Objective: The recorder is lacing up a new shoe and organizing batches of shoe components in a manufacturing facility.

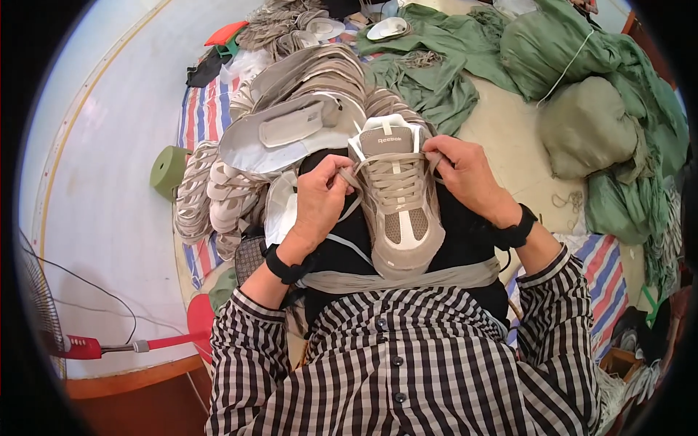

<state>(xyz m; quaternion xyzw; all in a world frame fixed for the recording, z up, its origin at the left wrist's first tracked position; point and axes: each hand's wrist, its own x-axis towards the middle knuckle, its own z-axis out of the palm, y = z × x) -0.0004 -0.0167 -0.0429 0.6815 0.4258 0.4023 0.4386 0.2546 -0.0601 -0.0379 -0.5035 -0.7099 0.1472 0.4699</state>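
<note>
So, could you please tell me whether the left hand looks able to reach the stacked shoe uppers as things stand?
Probably yes: the stacked shoe uppers lie just beyond the left hand, with nothing visibly blocking the way, though it would likely need to release the lace of the beige shoe first.

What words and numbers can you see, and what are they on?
Pale lettering: one word on the tongue of the brown-and-white shoe; I won't copy it out.
Small pale mark: just below the laces, too small to read.
I can't make out any numbers.
</note>
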